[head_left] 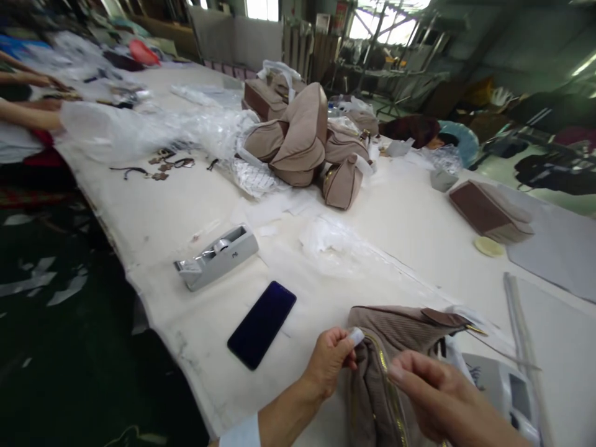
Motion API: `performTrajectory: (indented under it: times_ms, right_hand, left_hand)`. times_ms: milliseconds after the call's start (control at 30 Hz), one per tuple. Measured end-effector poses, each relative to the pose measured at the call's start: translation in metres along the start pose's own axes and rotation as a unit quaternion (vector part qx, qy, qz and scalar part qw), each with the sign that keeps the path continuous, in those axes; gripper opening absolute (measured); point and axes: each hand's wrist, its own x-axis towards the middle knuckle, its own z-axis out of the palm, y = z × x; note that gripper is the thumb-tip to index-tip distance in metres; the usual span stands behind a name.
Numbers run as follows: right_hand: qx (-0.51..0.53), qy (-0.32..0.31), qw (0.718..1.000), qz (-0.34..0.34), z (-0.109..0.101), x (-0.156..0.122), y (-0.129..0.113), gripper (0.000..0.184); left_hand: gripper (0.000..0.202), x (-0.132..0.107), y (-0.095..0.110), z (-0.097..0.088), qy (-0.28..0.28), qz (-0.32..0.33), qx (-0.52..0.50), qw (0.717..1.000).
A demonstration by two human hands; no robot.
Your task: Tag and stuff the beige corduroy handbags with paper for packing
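Observation:
A taupe handbag (395,335) with a gold zipper lies at the table's near edge, between my hands. My left hand (331,363) is closed in a pinch on a small white piece of tape or paper (356,336) held at the bag's zipper end. My right hand (442,397) hovers just right of the zipper with its fingers curled and the thumb pointing toward the left hand; I cannot make out anything in it.
A dark phone (262,323) and a grey tape dispenser (218,256) lie left of the bag. A pile of taupe bags (302,139) and clear plastic wrap (139,130) sit farther back. Another person's arms (28,99) reach in at far left. A brown box (488,214) stands right.

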Motion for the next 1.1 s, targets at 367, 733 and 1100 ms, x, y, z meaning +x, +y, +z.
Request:
performTrajectory:
  times_ms: [367,733,1100]
  right_hand:
    - [-0.095,0.016,0.995,-0.008,0.048,0.067,-0.01,0.047]
    - [-0.14,0.063,0.987,0.054,0.047,0.081,-0.006,0.035]
    - [-0.15,0.046,0.981,0.114,0.049,0.086,-0.008,0.029]
  left_hand:
    - [0.042,0.004,0.003,-0.012,-0.029,-0.028,-0.037,0.999]
    - [0.042,0.012,0.011,-0.017,-0.062,-0.046,-0.022,0.997]
    - [0.034,0.012,0.013,-0.019,-0.068,-0.046,0.02,0.996]
